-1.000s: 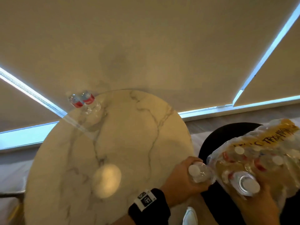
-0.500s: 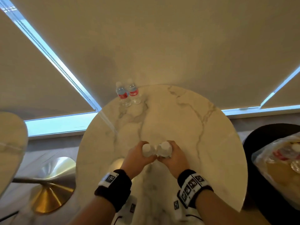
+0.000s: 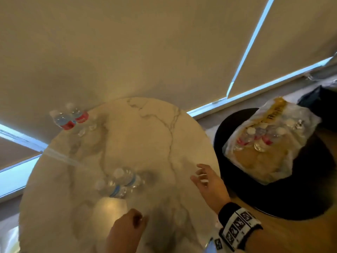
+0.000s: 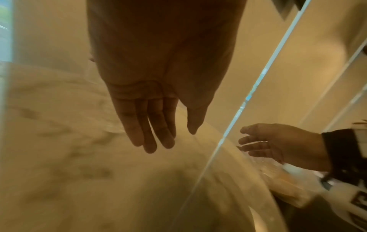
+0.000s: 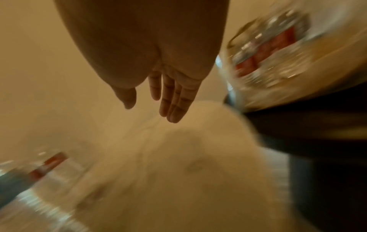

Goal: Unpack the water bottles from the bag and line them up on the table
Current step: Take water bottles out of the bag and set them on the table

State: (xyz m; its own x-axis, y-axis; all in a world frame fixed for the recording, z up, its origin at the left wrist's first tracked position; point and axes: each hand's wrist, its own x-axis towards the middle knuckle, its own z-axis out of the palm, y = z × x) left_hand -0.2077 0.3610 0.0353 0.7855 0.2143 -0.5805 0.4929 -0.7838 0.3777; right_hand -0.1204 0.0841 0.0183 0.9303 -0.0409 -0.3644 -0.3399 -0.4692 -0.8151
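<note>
Hands empty, L [image 3: 125, 232] relaxed, R [image 3: 207, 185] fingers splayed

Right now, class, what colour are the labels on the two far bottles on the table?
Red, on the far bottles; clearest in the head view.

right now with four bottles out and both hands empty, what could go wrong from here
1. The far pair of bottles stands right at the marble table edge; a nudge could tip them off.
2. The near pair stands apart from the far pair, so the line may come out uneven.
3. The bag lies on a black seat beside the table; pulling bottles out could drag it off.
</note>
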